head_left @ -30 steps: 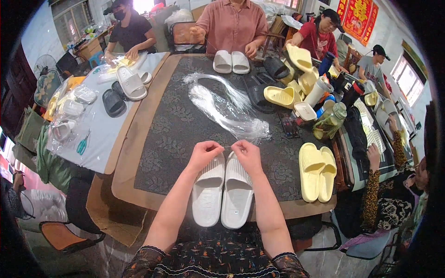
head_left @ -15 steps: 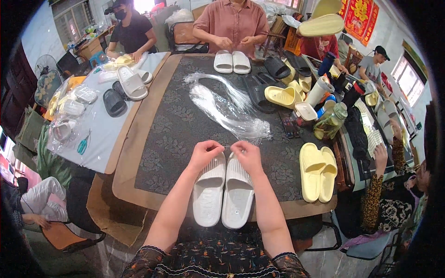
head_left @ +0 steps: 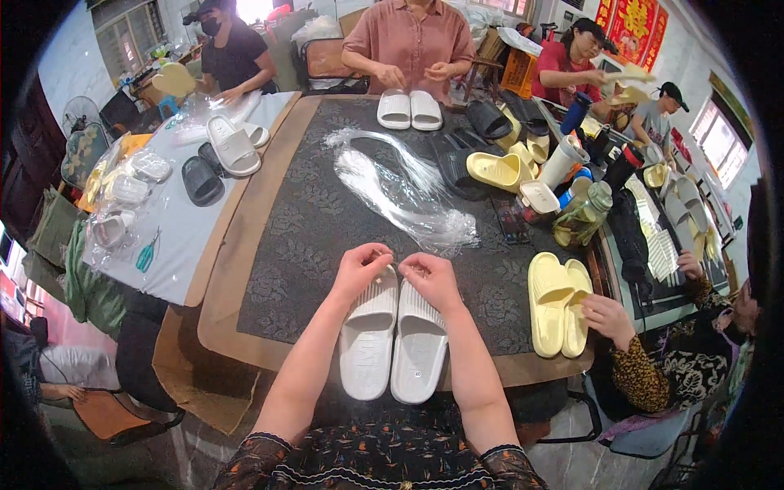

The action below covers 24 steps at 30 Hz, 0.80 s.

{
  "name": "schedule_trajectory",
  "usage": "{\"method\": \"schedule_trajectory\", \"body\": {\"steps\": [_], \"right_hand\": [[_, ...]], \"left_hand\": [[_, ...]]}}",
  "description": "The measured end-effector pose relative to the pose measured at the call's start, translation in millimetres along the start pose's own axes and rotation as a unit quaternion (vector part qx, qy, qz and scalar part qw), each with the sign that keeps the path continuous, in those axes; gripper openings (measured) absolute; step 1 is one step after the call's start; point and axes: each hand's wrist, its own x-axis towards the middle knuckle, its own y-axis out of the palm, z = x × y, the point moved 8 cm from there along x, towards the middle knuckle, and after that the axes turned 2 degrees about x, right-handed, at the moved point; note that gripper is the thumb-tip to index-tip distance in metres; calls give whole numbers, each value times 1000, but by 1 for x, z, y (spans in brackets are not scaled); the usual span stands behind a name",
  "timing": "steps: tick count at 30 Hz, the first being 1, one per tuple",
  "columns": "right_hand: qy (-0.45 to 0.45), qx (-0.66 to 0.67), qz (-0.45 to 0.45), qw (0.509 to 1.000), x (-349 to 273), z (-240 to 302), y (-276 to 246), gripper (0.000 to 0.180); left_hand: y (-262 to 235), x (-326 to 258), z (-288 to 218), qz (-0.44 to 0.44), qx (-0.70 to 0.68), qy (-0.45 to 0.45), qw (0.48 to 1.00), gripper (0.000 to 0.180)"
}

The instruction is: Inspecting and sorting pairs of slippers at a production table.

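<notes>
The left hand [head_left: 366, 271] and right hand [head_left: 428, 280] curled over the toes of pale slippers [head_left: 367, 351] at the counter [head_left: 535, 370] edge; I couldn't tell their grip. One insole [head_left: 420, 347] bore a printed sticker [head_left: 417, 373].

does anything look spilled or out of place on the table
Nothing looks spilled. The clear strands look a bit untidy, sprawled loosely across the dark mat, whereas the nearest white slippers sit neatly side by side.

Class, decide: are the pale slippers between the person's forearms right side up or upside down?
Right side up: the pale slippers show footbeds and ridged straps facing the camera, not their undersides.
</notes>
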Motion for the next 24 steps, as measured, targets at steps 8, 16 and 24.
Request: {"method": "schedule_trajectory", "body": {"steps": [8,16,24], "right_hand": [[6,43,-51,998,1,-9,-6,16],[41,34,-71,996,1,-12,-11,15],[50,64,-74,994,1,-21,-12,14]], "left_hand": [[0,0,4,15,15,-8,1000,12],[-2,-1,3,17,3,-15,1000,14],[0,0,3,16,25,-23,999,13]]}}
